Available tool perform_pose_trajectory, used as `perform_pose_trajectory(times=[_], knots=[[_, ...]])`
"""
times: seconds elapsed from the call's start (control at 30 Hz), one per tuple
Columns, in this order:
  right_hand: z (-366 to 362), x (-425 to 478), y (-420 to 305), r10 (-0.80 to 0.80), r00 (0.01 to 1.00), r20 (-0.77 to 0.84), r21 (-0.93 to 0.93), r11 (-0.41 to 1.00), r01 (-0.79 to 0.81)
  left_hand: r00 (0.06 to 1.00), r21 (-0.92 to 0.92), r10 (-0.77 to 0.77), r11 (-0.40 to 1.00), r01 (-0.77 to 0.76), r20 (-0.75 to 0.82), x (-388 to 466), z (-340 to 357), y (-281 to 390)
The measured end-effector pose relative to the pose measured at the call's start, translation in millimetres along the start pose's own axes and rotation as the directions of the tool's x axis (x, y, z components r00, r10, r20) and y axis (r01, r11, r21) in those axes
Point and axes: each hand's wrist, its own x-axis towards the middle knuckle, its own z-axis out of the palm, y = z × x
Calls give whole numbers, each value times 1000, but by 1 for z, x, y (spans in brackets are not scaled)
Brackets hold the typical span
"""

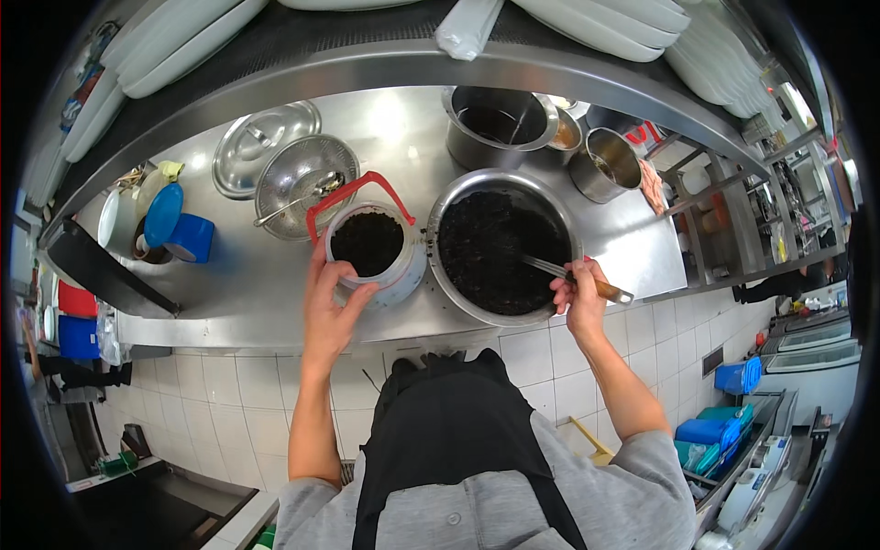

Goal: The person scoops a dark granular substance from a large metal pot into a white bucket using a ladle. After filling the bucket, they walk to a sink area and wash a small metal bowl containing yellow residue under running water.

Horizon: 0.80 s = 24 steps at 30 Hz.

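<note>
My left hand (331, 302) grips the rim of a pale plastic tub (405, 278) with a raised red handle (357, 185); dark, crumbly contents (367, 243) show inside it. Just to its right stands a wide steel pot (440, 275) filled with a black, wet-looking mass (498, 240). My right hand (583, 292) is closed around the wooden-ended handle of a metal utensil (550, 267) at the pot's right edge. The utensil's far end is hidden in the black contents. Pot and tub stand side by side on a steel counter (234, 275).
Behind the tub are a perforated steel colander (275, 182) holding a spoon, and a steel lid (237, 161). A tall pot (464, 148) and a smaller pot (598, 189) stand at the back right. Blue containers (189, 237) are left. A steel shelf (330, 72) with white dishes overhangs the counter.
</note>
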Motion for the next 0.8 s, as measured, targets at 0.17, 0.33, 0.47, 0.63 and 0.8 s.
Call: perform_pose_trajectory(times=[0.17,0.33,0.47,0.63,0.8], knots=[[-3,-2,-5,51,998,-35,123,991,-46,1000,-14,-17,1000,17,-5,-3,1,0],[-9,-4,-25,64,993,-98,225,974,-40,1000,-10,-20,1000,20,5,-2,-1,0],[-12,-3,-32,47,995,-86,250,968,-24,1000,-13,-9,1000,10,12,-1,0,-2],[-13,-2,-37,33,997,-69,215,976,-18,1000,-23,-13,1000,13,-8,-2,1,-5],[-15,-4,-62,-27,999,-29,221,975,33,999,-27,44,999,-45,-25,-1,1,-8]])
